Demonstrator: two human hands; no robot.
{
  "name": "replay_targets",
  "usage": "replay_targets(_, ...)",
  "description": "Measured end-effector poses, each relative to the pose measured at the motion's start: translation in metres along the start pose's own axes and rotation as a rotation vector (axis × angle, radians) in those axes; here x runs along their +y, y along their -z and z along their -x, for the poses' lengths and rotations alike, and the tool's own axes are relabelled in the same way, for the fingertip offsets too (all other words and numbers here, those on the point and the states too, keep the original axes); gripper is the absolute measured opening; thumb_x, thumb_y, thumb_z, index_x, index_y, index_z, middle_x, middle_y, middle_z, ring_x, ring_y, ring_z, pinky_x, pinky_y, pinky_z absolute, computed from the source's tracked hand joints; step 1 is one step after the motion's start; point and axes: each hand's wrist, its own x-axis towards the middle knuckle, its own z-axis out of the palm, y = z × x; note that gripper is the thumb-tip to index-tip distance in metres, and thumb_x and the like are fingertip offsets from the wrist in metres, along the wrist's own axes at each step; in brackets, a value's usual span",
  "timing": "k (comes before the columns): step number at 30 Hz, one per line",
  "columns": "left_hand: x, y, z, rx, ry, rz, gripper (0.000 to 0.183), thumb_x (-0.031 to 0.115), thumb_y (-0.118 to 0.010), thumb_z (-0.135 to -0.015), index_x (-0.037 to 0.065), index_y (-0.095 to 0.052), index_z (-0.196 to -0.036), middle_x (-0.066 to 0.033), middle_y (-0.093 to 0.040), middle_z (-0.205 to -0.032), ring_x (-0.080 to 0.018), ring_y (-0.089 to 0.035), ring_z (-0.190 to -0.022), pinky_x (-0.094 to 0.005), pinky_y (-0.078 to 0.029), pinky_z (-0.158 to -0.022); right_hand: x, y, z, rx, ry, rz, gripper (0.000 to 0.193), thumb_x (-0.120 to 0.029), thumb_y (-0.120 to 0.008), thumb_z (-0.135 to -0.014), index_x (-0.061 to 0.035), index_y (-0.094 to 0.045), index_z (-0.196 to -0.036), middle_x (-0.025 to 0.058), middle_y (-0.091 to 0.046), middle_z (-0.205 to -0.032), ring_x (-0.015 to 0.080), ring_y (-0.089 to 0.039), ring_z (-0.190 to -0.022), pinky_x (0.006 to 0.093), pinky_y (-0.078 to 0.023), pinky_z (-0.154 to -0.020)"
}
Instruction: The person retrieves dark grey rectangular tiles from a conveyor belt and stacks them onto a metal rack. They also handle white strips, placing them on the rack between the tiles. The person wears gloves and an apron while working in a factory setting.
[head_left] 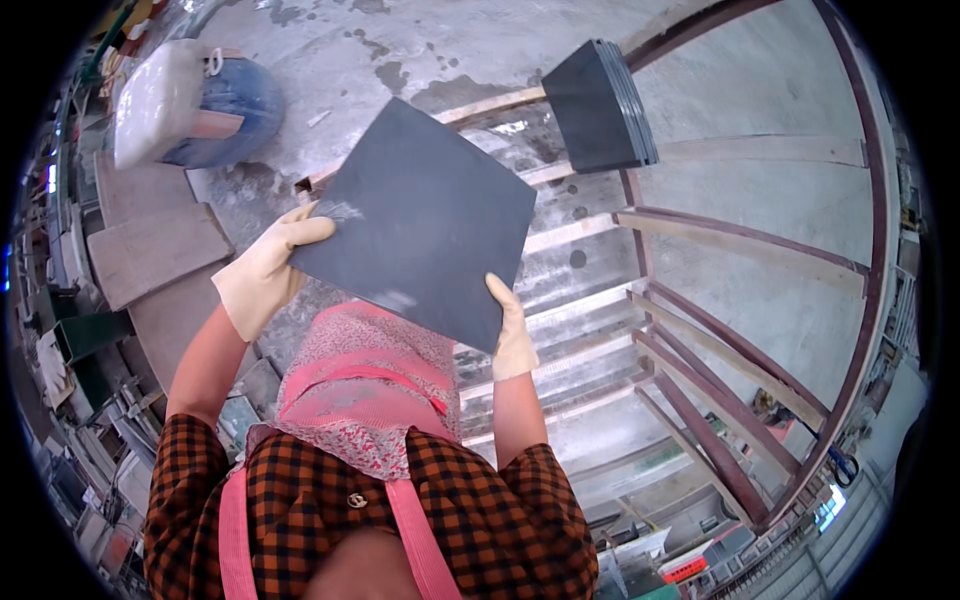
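A square dark grey tile (425, 215) is held up in front of me, tilted so one corner points away. My left hand (268, 262), in a cream rubber glove, grips its left corner with the thumb on the upper face. On the near right edge, my right hand (512, 328), gloved the same way, clasps the tile with its thumb on top. The fingers of both hands are mostly hidden beneath it. Pale smudges show on the tile near each hand. Farther off to the right, a stack of similar dark tiles (602, 108) stands on edge, leaning on a rack.
A metal and wood rack (745, 235) with several slats runs along the right. At the far left stand a white plastic jug (155, 105) and a blue container (240, 110). Flat brown boards (160, 255) lie at my left. The concrete floor (470, 40) has wet patches.
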Motion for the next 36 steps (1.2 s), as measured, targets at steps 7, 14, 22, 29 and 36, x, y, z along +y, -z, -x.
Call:
replay_targets(7,-0.058,0.044,-0.012,0.415,0.241,-0.491,0.047,0.022,-0.044,-0.077,-0.001,-0.031,-0.115,-0.0104,-0.038,-0.114,-0.0172,-0.035,-0.107,-0.0269,-0.027,-0.088,-0.040,-0.031,-0.046,0.067,0.239,0.551,0.036,-0.007,-0.054,-0.067,0.0006,-0.045,-0.101,0.0094,-0.051,-0.092,0.0184,-0.049,-0.082,0.0280,-0.039,-0.071)
replay_targets(14,-0.113,0.103,0.061,0.684,0.422,-0.608,0.047,0.024,-0.048,-0.071,-0.002,-0.038,-0.110,-0.0092,-0.045,-0.103,-0.0147,-0.043,-0.095,-0.0243,-0.033,-0.081,-0.100,-0.037,-0.121,0.295,0.485,1.457,0.032,-0.010,-0.051,-0.063,0.0052,-0.050,-0.091,0.0138,-0.056,-0.075,0.0181,-0.054,-0.065,0.0278,-0.041,-0.061)
replay_targets(22,-0.186,0.152,0.074,0.696,0.583,-0.470,0.037,0.015,-0.044,-0.073,-0.004,-0.041,-0.104,-0.0069,-0.050,-0.082,-0.0121,-0.050,-0.073,-0.0224,-0.040,-0.064,-0.177,-0.015,-0.176,0.435,0.743,2.060,0.031,-0.022,-0.046,-0.070,-0.0078,-0.049,-0.097,0.0182,-0.054,-0.083,0.0326,-0.052,-0.078,0.0368,-0.040,-0.069)
replay_targets(29,-0.178,0.138,0.046,0.640,0.659,-0.511,0.037,0.016,-0.043,-0.074,-0.004,-0.040,-0.105,-0.0081,-0.051,-0.085,-0.0133,-0.050,-0.075,-0.0249,-0.040,-0.067,-0.210,-0.001,-0.195,0.532,0.769,2.133,0.035,-0.020,-0.050,-0.068,-0.0031,-0.049,-0.099,0.0185,-0.055,-0.084,0.0296,-0.052,-0.081,0.0326,-0.040,-0.071)
replay_targets(36,-0.137,0.115,0.019,0.650,0.695,-0.442,0.038,0.017,-0.042,-0.074,-0.004,-0.040,-0.105,-0.0080,-0.051,-0.087,-0.0138,-0.050,-0.077,-0.0249,-0.040,-0.070,-0.207,0.010,-0.211,0.534,0.916,2.217,0.028,-0.021,-0.050,-0.069,-0.0088,-0.049,-0.095,0.0137,-0.056,-0.080,0.0284,-0.054,-0.071,0.0343,-0.042,-0.063)
